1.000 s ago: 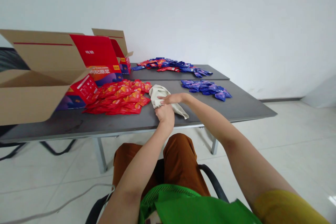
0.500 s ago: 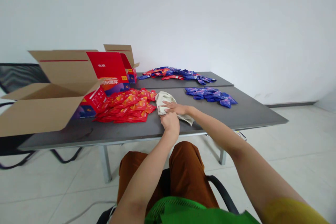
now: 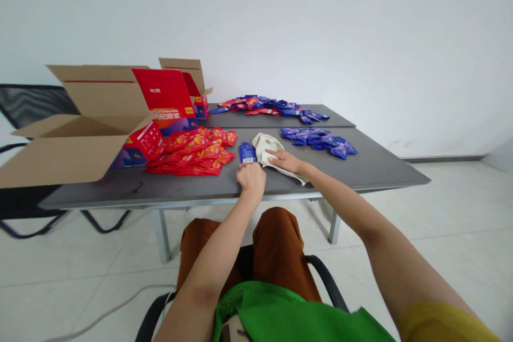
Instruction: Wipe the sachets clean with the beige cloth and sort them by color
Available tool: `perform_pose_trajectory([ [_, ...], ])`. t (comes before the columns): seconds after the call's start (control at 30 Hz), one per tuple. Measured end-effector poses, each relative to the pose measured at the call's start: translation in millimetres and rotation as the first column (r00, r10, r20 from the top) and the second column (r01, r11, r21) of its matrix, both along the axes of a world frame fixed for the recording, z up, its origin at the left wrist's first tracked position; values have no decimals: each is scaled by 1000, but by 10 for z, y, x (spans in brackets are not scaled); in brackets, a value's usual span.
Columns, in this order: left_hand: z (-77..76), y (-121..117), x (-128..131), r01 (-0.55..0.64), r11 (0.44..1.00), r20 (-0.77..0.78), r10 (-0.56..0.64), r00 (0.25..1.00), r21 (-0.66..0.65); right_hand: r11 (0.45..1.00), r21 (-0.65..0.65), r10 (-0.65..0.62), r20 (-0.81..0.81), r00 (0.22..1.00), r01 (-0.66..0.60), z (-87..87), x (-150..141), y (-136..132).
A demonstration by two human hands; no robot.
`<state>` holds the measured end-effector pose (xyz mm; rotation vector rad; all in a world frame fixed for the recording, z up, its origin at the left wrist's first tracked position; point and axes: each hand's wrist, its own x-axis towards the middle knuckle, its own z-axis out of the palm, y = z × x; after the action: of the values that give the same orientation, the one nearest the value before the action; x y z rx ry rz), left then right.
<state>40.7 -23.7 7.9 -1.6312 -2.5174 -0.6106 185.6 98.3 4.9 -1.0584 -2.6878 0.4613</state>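
Pinching a blue sachet (image 3: 247,153) upright, the left hand (image 3: 251,177) stood on the desk (image 3: 360,172) just beside a cream cloth (image 3: 266,148), while the spread right hand (image 3: 285,161) rested on that cloth.

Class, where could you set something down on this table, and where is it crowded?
Bare tabletop lies right of the right hand and below the blue packets, and along the front edge below the red packets. Crowded: beside the cardboard box and at the far mixed pile.
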Motion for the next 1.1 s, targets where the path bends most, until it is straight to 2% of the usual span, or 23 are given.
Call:
perform_pose_trajectory([
  [0.1, 30, -26, -35, -54, 995, 25, 52, 998, 86, 997, 72, -41, 40, 998, 38, -18, 75, 48],
  [0.2, 84, 34, -54, -82, 985, -35, 88, 995, 153, 989, 148, -40, 63, 997, 30, -7, 103, 54],
  [0.37, 113, 219, -51, 12, 997, -144, -1, 990, 77, 978, 164, 119, 60, 991, -127, -11, 123, -67],
  [0.57, 159, 293, -31, 11, 998, -140, -20, 990, -67, 961, 72, 268, -33, 963, -265, -17, 243, -160],
  [0.73, 237, 353, -34, 45, 995, -139, -57, 989, -88, 933, -115, 316, -191, 929, -341, 52, 318, -134],
  [0.83, 226, 334, -72, 40, 999, -106, -41, 994, -14, 917, -180, 297, -284, 912, -355, 56, 357, -120],
  [0.97, 197, 235, -197, -57, 988, -13, 59, 998, 141, 902, -185, 321, -317, 893, -390, 63, 302, -94],
  [1.03, 185, 206, -283, -111, 970, 114, 87, 990, 216, 915, -185, 293, -303, 907, -358, 90, 169, -70],
  [1.1, 157, 212, -366, -114, 949, 307, 19, 951, 295, 933, -222, 211, -305, 929, -284, 121, -27, -40],
])
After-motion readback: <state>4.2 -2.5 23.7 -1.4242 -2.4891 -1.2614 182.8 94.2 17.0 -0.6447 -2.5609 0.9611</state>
